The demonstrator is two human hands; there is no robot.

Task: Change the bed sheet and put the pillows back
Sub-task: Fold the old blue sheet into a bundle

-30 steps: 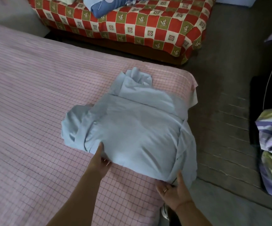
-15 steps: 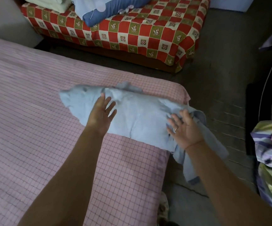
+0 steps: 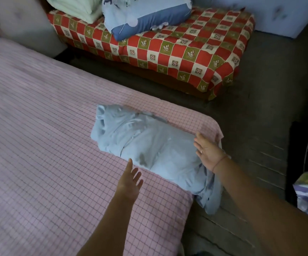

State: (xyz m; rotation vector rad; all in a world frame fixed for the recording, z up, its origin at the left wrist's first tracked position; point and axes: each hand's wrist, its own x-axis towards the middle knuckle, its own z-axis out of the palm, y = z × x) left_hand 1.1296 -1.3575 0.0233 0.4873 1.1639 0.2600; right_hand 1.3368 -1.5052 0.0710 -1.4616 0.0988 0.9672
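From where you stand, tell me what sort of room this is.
Probably a home bedroom: a pink checked bed, pillows stacked on a red checked cover beside it, and a bundled light blue sheet lying on the bed.

Soft matt cloth throughout

The pale blue sheet (image 3: 149,145) is thin, creased cloth; the bed (image 3: 38,145) wears pink checked fabric; the bench cover (image 3: 186,52) is patterned woven cloth.

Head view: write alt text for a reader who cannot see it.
A folded light blue sheet lies at the corner of a pink checked bed, open left hand beside it, open right hand at its end. Pillows sit on a red checked couch behind.
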